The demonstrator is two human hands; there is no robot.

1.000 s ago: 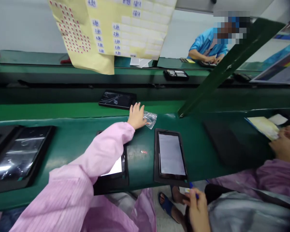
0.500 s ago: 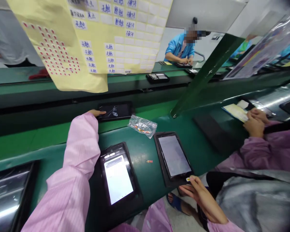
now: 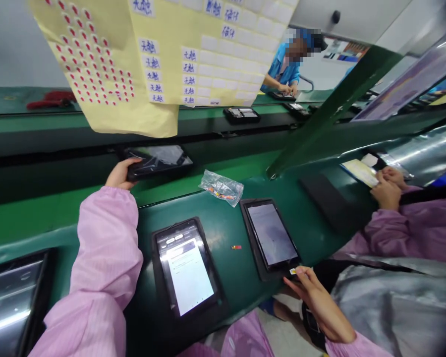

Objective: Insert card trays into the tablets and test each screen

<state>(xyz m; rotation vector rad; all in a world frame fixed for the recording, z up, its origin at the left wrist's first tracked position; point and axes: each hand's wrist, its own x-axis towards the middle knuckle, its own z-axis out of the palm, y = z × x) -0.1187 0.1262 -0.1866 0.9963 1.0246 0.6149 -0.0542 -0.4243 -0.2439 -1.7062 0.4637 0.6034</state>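
Note:
At the conveyor strip beyond the bench, my left hand grips the left end of a dark tablet, thumb on top and the other fingers hidden. That tablet is tilted, with light glinting on its glass. Low on the right, my right hand pinches a small white-and-yellow card between thumb and fingers. The card is at the lower edge of a lit tablet resting on a dark pad. Another lit tablet, on its own pad, lies nearer my left sleeve.
A clear plastic bag with small orange pieces and a loose red strip lie on the green bench. A green post slants up behind. Yellow label sheets hang in front. At right, a co-worker's hands hold a yellow pad.
My left hand has moved left with the dark tablet, which has gone from lying flat to tilted. My right hand still pinches the card at the lit tablet. The view has shifted slightly.

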